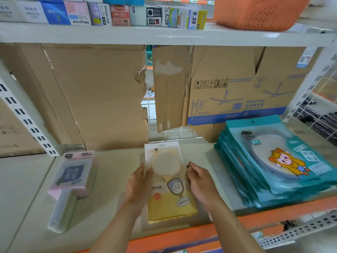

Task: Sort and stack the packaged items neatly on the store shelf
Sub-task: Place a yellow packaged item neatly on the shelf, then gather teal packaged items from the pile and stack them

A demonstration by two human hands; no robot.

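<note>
Head view.

Yellow pack (169, 181): flat on the shelf (113, 170), mid-shelf, near the front edge. Long axis runs front to back. The white header with the hang slot points to the back, the yellow bottom edge to the front. The top leans slightly left. The round mirror inside sits toward the back, with its handle toward the front. It appears to lie on more packs of the same kind, but the count is unclear.

Left hand (138, 181): against the pack's left edge, fingers fairly straight and laid along it, touching.

Right hand (202, 183): at the pack's right edge, fingers curled. I cannot tell whether they pinch the edge or only meet it.

Teal stack (273, 161): right of the yellow pack and apart from it. Many flat bags, fanned so the lower ones stick out to the left and front. Long axis front to back and slanted, hang hole toward the back. The front corner overhangs the orange shelf lip.

Pink pack (71, 181): left of the yellow pack, well apart. It holds a paddle-shaped item, wide end toward the back, handle toward the front-left. Greenish packs show beneath it.

Behind: flattened cardboard (94, 92) stands upright, and a fan carton (237, 92) is at back right. On the shelf above are a row of small boxes (120, 14) and an orange basket (259, 11).
</note>
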